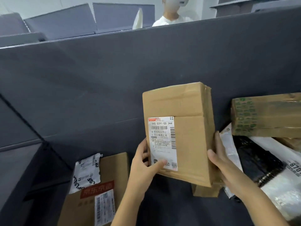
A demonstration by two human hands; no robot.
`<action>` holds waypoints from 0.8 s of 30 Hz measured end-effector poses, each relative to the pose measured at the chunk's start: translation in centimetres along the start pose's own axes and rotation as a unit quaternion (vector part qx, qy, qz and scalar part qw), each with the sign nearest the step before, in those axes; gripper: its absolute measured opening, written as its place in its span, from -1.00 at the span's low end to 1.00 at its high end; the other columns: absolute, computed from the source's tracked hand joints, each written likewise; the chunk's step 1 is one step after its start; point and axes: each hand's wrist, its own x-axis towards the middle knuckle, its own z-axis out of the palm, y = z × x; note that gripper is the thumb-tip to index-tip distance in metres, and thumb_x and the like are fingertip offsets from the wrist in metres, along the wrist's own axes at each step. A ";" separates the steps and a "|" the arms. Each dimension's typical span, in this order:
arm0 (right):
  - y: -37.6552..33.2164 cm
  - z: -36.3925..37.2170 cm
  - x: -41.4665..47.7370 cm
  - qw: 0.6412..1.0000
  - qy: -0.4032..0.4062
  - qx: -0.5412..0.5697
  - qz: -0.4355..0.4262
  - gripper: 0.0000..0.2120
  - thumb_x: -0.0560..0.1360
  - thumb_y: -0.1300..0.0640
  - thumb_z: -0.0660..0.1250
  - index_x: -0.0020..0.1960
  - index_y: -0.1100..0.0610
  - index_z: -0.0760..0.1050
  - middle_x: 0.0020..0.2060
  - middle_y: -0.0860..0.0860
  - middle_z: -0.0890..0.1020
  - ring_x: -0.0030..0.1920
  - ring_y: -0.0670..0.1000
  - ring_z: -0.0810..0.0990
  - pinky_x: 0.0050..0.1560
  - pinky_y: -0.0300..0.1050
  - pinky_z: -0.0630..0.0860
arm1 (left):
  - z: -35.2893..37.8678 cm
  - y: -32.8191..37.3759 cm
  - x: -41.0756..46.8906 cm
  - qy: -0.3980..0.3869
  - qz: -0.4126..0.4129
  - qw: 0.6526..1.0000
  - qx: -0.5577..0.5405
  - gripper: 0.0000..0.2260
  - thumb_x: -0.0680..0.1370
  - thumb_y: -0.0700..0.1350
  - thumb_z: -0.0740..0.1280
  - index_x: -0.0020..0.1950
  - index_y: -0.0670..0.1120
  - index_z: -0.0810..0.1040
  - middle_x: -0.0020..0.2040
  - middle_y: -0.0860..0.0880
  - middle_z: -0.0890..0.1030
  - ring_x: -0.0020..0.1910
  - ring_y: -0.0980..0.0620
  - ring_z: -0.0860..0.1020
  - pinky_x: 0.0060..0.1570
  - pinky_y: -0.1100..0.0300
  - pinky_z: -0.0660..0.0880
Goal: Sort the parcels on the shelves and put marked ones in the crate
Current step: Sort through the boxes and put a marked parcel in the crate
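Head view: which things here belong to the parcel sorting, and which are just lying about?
Part of the job:
labelled box, gripped by the left hand and right hand; red-taped box; white mailer; green-printed box; black bag.

Just lying about:
grey panels behind the partition; a person in white.

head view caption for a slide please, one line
Left hand and right hand grip a labelled cardboard box by its sides, bagged parcels piled at right.
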 end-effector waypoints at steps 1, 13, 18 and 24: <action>-0.1 0.8 0.1 1.000 -0.008 -0.009 -0.004 0.38 -0.14 -0.66 0.25 0.48 -0.23 -0.32 0.47 -0.32 -0.18 0.49 -0.24 -0.16 0.53 0.07 -0.08 | -0.4 0.2 -0.3 0.009 0.004 1.000 -0.009 -0.40 0.26 -0.04 0.48 0.23 0.30 0.38 0.13 0.34 0.57 0.10 0.32 0.53 0.07 0.23 0.51; -1.8 6.4 0.4 0.851 -0.088 0.436 0.278 -0.33 0.15 -0.34 0.44 0.13 0.03 0.63 0.13 0.19 0.64 0.19 0.27 0.54 0.12 0.45 0.41 | -6.5 3.5 -1.7 -0.007 0.052 0.998 -0.019 -0.55 0.48 0.12 0.27 0.36 0.08 0.48 0.34 0.15 0.50 0.36 0.13 0.43 0.40 -0.04 0.32; -0.3 7.9 0.1 0.761 -0.141 0.499 0.391 -0.21 0.29 -0.47 0.19 0.12 0.19 0.59 0.09 0.36 0.60 0.13 0.39 0.52 0.22 0.44 0.30 | -7.1 5.3 -1.3 -0.054 0.013 0.995 0.081 -0.60 0.54 0.18 0.11 0.35 0.20 0.47 0.32 0.28 0.49 0.34 0.29 0.40 0.43 0.13 0.26; 0.0 7.7 0.3 0.797 -0.139 0.525 0.265 -0.34 0.35 -0.41 0.17 -0.04 0.13 0.70 0.09 0.24 0.64 0.13 0.30 0.54 0.27 0.41 0.25 | -6.6 5.6 -1.9 -0.036 0.043 0.997 0.062 -0.74 0.63 -0.01 0.16 0.26 0.17 0.54 0.31 0.30 0.49 0.29 0.36 0.41 0.28 0.30 0.35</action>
